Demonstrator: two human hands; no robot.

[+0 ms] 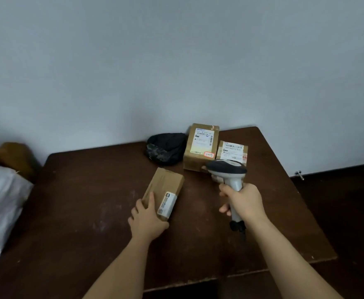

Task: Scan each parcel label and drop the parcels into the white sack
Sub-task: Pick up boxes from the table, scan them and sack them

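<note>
Sitting at 9 o'clock, beside the brown worktop point(86, 190), is the white sack point(0, 203). The left hand point(147, 219) grips a small brown parcel point(166, 188) lying on the worktop. The right hand point(242, 201) is curled tight around a scanner point(227, 171). At 12 o'clock sit a dark bag point(166, 148) and two more parcels point(201, 145).

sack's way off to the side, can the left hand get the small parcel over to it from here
Probably yes. The left hand already grips the small parcel, and the bare table between it and the white sack holds nothing in the way.
</note>
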